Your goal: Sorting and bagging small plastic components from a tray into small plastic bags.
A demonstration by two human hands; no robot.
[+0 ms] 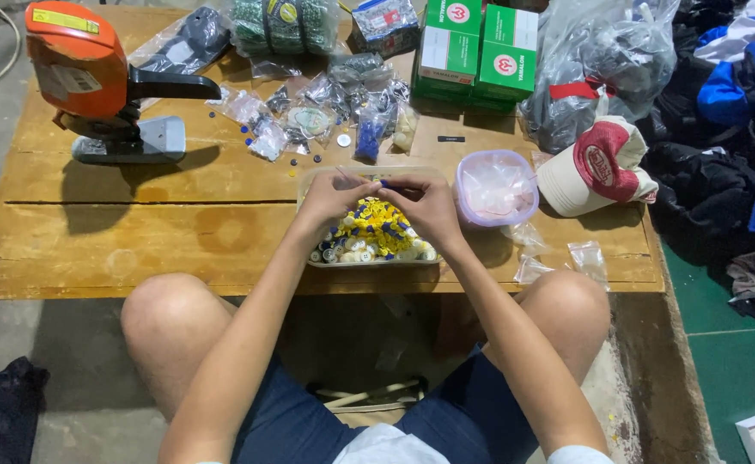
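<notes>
My left hand (333, 196) and my right hand (425, 203) meet over a clear plastic container (313, 185) full of yellow, blue and white buttons (376, 234). The fingertips of both hands pinch a small blue button (384, 183) between them, just above the heap. The container stands near the front edge of a low wooden table (180, 223). My bare knees are under the table's front edge.
An orange press machine (94, 77) stands at the table's back left. Small plastic bags of buttons (326, 107) lie behind the container. Right of it sit a round lidded tub (496, 187) and a red-and-cream cap (605, 163). Green boxes (479, 47) and clothing line the back and right.
</notes>
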